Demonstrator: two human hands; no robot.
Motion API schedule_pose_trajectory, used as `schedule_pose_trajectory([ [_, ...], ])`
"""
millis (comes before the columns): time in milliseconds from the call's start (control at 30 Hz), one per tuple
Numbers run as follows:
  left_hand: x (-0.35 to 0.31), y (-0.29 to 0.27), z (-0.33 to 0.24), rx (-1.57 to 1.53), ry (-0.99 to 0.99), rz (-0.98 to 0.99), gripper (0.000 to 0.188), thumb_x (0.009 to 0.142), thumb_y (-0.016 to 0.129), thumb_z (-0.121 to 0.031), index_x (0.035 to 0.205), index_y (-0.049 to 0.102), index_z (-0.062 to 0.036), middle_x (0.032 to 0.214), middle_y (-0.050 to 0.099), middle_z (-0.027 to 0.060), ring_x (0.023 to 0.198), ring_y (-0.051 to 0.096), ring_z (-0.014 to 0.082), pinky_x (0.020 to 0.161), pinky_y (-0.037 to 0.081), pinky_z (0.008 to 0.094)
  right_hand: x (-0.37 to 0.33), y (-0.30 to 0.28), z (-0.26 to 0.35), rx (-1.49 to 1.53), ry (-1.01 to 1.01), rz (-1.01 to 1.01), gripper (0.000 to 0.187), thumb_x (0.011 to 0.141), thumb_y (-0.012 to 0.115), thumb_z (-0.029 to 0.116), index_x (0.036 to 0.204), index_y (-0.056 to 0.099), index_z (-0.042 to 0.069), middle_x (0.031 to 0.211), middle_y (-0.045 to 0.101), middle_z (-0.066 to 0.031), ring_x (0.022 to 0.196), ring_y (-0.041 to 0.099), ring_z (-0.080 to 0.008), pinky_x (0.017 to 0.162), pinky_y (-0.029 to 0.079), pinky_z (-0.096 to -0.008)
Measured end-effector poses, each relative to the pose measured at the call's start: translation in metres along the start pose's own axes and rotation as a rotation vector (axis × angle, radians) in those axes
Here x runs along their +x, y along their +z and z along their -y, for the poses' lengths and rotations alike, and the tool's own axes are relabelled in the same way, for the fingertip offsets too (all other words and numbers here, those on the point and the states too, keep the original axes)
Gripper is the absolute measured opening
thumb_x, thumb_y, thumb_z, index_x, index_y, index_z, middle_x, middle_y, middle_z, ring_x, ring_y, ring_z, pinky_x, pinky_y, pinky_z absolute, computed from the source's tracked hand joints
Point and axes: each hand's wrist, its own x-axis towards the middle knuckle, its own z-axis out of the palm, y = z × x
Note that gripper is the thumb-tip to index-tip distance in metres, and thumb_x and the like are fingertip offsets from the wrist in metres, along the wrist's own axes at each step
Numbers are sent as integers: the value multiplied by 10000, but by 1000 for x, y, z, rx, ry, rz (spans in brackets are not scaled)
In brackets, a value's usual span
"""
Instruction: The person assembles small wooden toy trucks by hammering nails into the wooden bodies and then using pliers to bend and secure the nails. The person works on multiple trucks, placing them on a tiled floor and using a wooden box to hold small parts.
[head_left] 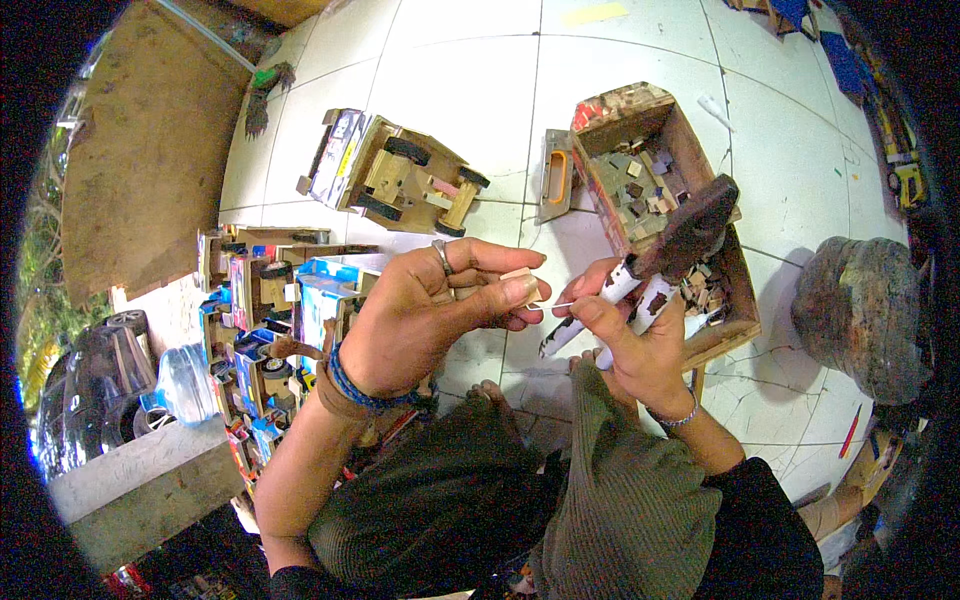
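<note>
Above the tiled floor (460,80) | left hand (400,305) pinches small wooden block (517,279) | right hand (640,350) grips white-handled pincers (695,225), pinching thin pale strip (556,305) beside block | I judge the strip could slip: that hand's hold is shared with the bulky tool

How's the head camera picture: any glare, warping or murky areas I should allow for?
Head view: the tiled floor is glaringly bright at upper middle; in the same view, tile lines bow toward the black fisheye rim, and the lower corners are dark and grainy; also there, the left hand and right hand look reasonably sharp.
</note>
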Motion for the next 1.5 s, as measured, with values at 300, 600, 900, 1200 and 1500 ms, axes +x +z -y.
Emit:
schedule_pose_trajectory([
  [300,3,-3,5,62,53,89,318,960,657,-124,1225,623,49,1017,716,92,916,690,140,823,562,269,1,2,-2,17,45,8,174,910,732,176,964,661,27,827,685,-19,751,629,-83,672,496,-245],
  [600,0,-2,5,145,113,-58,299,933,687,-78,1201,626,40,1025,717,100,924,680,121,836,554,248,5,-1,-3,-95,74,16,201,985,625,210,1060,607,25,909,696,-71,799,658,-114,665,498,-256],
  [900,4,2,4,208,330,-336,217,881,724,5,1010,549,-4,1014,711,115,945,672,117,840,556,251,2,-9,-23,-775,48,46,305,986,586,140,1272,595,34,1066,709,-172,929,699,-256,817,518,-362],
  [1200,4,3,7,387,402,-409,212,875,748,-40,983,567,-18,922,712,76,849,660,79,739,529,225,1,-13,-30,-844,-228,79,500,867,629,21,1352,517,63,1092,637,-198,946,641,-375,842,503,-424],
  [1500,5,2,10,416,401,-430,207,864,762,-57,979,594,-21,868,701,52,790,636,62,691,514,220,0,-14,-33,-836,-173,108,574,819,640,-36,1361,506,98,996,600,-172,865,605,-366,790,482,-442],
])
